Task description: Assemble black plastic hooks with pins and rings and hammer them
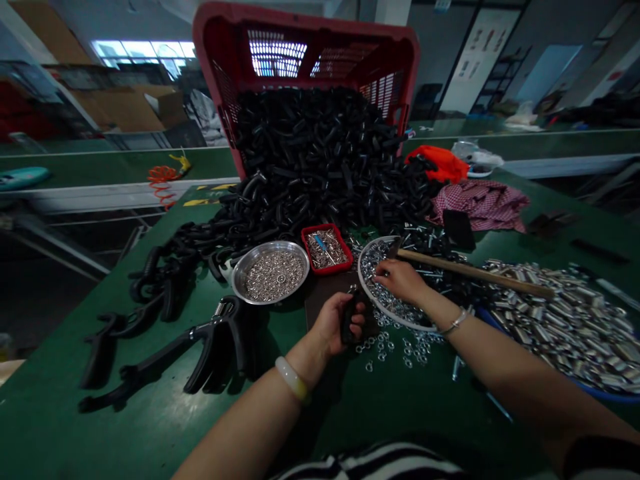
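Note:
My left hand (336, 323) is wrapped round a black handle (349, 319), held upright with a small metal bit showing at its top. Over a white-rimmed round bowl (364, 285) of small shiny metal parts, my right hand (403, 280) reaches in with fingers pinched together among the pieces. Whatever sits between those fingertips is too small to make out. Loose eye bolts (383, 347) lie on the green table just right of my left hand. A hammer (475, 270) with a wooden handle rests across the bowl's far side, beyond my right hand.
A tipped red crate (305, 20) spills black handles (320, 153) across the table's back. A steel bowl (243, 293) and a red tray (313, 268) hold small metal parts. Assembled black hand grippers (220, 340) lie left. Metal sleeves (565, 320) heap right, near a checked cloth (480, 203).

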Demonstrator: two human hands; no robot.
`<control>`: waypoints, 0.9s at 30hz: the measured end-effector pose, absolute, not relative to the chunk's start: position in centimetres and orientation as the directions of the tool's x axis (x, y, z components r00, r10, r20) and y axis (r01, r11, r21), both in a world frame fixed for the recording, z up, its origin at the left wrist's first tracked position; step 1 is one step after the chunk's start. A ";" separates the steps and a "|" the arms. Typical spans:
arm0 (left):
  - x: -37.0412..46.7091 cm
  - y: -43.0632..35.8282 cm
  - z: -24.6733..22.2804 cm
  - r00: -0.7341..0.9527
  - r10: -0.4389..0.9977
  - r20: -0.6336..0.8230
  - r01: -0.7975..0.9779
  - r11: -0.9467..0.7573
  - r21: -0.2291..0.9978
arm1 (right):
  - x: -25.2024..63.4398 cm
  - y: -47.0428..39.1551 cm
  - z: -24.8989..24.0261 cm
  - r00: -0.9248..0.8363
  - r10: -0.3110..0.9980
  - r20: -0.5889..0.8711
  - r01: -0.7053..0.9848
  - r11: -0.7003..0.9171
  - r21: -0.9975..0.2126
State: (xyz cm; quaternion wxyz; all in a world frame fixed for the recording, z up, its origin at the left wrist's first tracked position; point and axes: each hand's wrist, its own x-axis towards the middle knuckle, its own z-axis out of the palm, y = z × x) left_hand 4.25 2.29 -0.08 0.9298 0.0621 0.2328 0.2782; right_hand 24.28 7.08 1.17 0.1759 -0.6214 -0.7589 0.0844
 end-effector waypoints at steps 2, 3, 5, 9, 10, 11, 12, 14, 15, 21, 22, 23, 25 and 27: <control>4.6 2.4 -0.1 0.732 0.552 -0.399 -0.487 0.834 0.258 | 24.8 6.8 1.4 -0.105 0.980 0.171 0.884 0.171 -0.435; 4.8 2.6 0.0 0.728 0.556 -0.400 -0.486 0.831 0.270 | 24.8 6.5 1.6 -0.073 0.983 0.166 0.836 0.151 -0.528; 5.4 2.9 0.0 0.721 0.559 -0.410 -0.477 0.829 0.292 | 24.3 5.6 2.1 -0.045 0.988 0.149 0.659 0.141 -0.738; 6.6 3.1 0.2 0.691 0.564 -0.453 -0.474 0.826 0.305 | 22.0 3.0 3.3 -0.143 0.961 0.237 0.529 0.276 -0.802; 6.8 3.0 0.3 0.677 0.572 -0.464 -0.479 0.820 0.312 | 21.5 2.5 3.5 -0.168 0.949 0.268 0.580 0.315 -0.751; 7.0 2.9 0.3 0.660 0.583 -0.474 -0.484 0.812 0.325 | 21.1 2.2 3.6 -0.185 0.939 0.288 0.639 0.338 -0.691; 7.1 2.7 0.3 0.643 0.597 -0.480 -0.490 0.802 0.341 | 20.9 1.9 3.6 -0.189 0.937 0.294 0.693 0.340 -0.636; 7.1 2.4 0.2 0.613 0.639 -0.465 -0.507 0.769 0.388 | 20.8 1.7 3.5 -0.183 0.948 0.260 0.769 0.303 -0.563; 7.1 2.3 0.2 0.602 0.661 -0.448 -0.517 0.750 0.413 | 20.8 1.7 3.3 -0.176 0.956 0.236 0.797 0.279 -0.536; 7.0 2.1 0.1 0.577 0.683 -0.449 -0.493 0.729 0.475 | 20.7 1.5 2.6 -0.310 0.935 0.172 0.855 0.353 -0.380; 6.9 2.2 0.2 0.555 0.696 -0.455 -0.506 0.717 0.480 | 21.1 1.4 2.7 -0.354 0.921 0.160 0.838 0.388 -0.382; 6.8 2.3 0.3 0.533 0.706 -0.465 -0.520 0.708 0.478 | 21.9 1.3 2.9 -0.384 0.911 0.149 0.827 0.411 -0.383; 6.4 2.5 0.4 0.508 0.704 -0.497 -0.541 0.709 0.451 | 24.4 1.0 3.6 -0.363 0.922 0.133 0.856 0.387 -0.343; 6.0 2.7 0.5 0.503 0.687 -0.524 -0.555 0.722 0.413 | 27.5 0.6 4.5 -0.229 0.965 0.131 0.940 0.254 -0.228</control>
